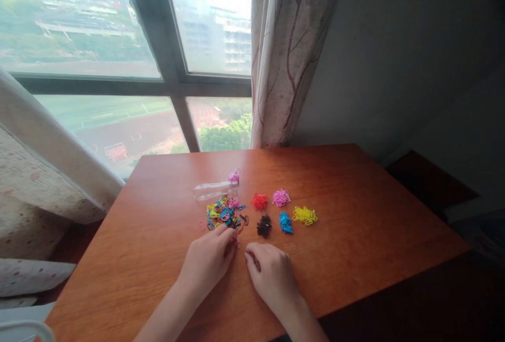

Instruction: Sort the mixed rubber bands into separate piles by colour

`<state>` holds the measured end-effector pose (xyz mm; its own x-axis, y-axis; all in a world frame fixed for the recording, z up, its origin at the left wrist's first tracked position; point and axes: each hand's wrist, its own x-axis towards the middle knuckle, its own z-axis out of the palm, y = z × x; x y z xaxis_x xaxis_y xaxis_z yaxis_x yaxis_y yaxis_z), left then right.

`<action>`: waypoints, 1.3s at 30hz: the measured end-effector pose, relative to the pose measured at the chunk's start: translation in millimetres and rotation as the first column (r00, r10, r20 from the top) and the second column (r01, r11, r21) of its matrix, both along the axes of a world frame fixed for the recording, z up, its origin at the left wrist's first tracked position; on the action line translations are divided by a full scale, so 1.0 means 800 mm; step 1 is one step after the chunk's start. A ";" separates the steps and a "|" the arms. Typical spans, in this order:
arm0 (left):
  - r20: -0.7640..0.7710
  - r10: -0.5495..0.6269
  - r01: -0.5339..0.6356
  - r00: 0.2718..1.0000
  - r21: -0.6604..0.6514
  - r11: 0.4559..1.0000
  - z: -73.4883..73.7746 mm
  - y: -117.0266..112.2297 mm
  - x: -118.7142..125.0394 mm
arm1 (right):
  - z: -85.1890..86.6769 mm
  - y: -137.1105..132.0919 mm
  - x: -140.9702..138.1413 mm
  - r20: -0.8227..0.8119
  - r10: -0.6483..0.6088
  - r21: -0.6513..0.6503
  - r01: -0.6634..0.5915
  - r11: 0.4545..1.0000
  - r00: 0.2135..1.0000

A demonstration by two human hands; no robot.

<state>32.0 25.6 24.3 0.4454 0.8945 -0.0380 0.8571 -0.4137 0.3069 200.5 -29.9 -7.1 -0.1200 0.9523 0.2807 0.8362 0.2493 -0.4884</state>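
Note:
A mixed heap of small coloured rubber bands [224, 212] lies on the wooden table [355, 237]. To its right sit sorted little piles: red [259, 201], pink [281, 197], yellow [304, 215], blue [285, 222] and black [264, 225]. My left hand [209, 260] rests at the near edge of the mixed heap, fingers curled and pinching at a band there. My right hand [270, 273] lies just below the black pile, fingers curled inward; what they hold, if anything, is hidden.
A clear plastic bottle [213, 190] lies on its side behind the heap, with a pink cap [234, 176] beside its mouth. A window and a patterned curtain [288, 52] stand behind the table. A cushion [27, 194] is at the left.

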 end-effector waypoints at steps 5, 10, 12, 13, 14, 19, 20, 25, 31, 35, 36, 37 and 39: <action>0.033 -0.004 0.004 0.999 0.003 1.000 -0.002 -0.003 -0.002 | 0.002 0.001 0.000 0.016 0.002 0.005 -0.002 1.000 1.000; 0.086 0.004 -0.003 0.996 -0.008 1.000 0.001 -0.004 -0.003 | 0.004 0.001 0.000 0.004 0.002 -0.008 -0.002 1.000 1.000; 0.096 0.004 -0.002 0.995 -0.021 1.000 0.003 -0.006 -0.004 | 0.004 0.001 0.000 0.007 0.001 -0.012 -0.001 1.000 1.000; 0.099 0.004 -0.002 0.995 -0.026 1.000 0.005 -0.008 -0.004 | 0.004 0.001 0.000 0.009 0.001 -0.015 0.000 1.000 1.000; 0.099 0.004 -0.001 0.995 -0.030 1.000 0.006 -0.010 -0.005 | 0.004 0.001 0.000 0.011 0.002 -0.019 -0.001 1.000 1.000; 0.074 0.030 -0.027 0.997 -0.036 0.999 0.008 -0.021 -0.003 | 0.003 0.001 0.000 0.011 0.006 -0.028 -0.006 1.000 1.000; 0.057 0.034 -0.032 0.998 -0.035 0.999 0.008 -0.022 -0.003 | 0.003 0.001 0.000 0.009 0.006 -0.026 -0.006 1.000 1.000; -0.038 0.027 -0.028 0.999 -0.016 0.999 0.003 -0.025 0.002 | 0.002 0.000 0.000 0.014 0.007 -0.020 -0.006 1.000 1.000; -0.061 0.042 -0.041 0.997 0.012 0.999 0.004 -0.028 -0.005 | 0.003 0.000 0.000 0.010 0.008 -0.023 -0.008 1.000 1.000; 0.008 0.041 -0.041 0.999 0.057 0.998 0.013 -0.019 -0.005 | 0.005 0.000 0.000 0.003 0.016 -0.020 -0.016 1.000 1.000; 0.026 0.027 -0.028 0.999 0.068 0.997 0.017 -0.013 -0.002 | 0.005 0.000 0.000 0.002 0.015 -0.022 -0.015 1.000 1.000; 0.038 0.010 -0.013 0.999 0.077 0.997 0.022 -0.006 0.004 | 0.005 0.000 0.000 0.002 0.011 -0.026 -0.011 1.000 1.000; 0.043 -0.032 0.028 0.999 0.094 0.995 0.035 0.013 0.020 | 0.005 0.001 0.000 0.002 0.000 -0.039 0.000 0.999 1.000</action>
